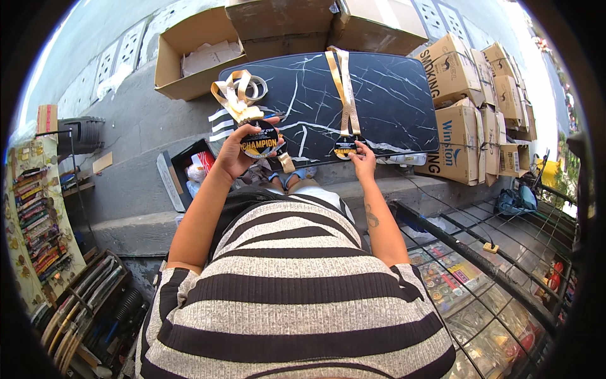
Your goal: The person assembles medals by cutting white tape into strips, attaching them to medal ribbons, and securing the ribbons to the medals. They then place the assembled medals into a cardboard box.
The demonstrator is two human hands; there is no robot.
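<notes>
My left hand (233,150) is closed around a black and gold medal (260,140), raised over the near left edge of the black marble-patterned table (391,95). Its gold ribbon (232,96) lies bunched on the tabletop beyond it. Another black and gold medal (345,147) lies at the near edge, its ribbon (341,79) stretched away to the far side. The thumb and fingers of my right hand (363,163) pinch that medal's right edge. Beside the bunched ribbon is a roll of tape (258,88). A short ribbon end (286,163) hangs below the left medal.
Open cardboard box (199,54) stands beyond the table at left, with closed cartons (379,25) beside it. Tied cartons (457,142) are stacked at right. A metal grid rack (480,265) is near right; a goods display (41,208) is at far left.
</notes>
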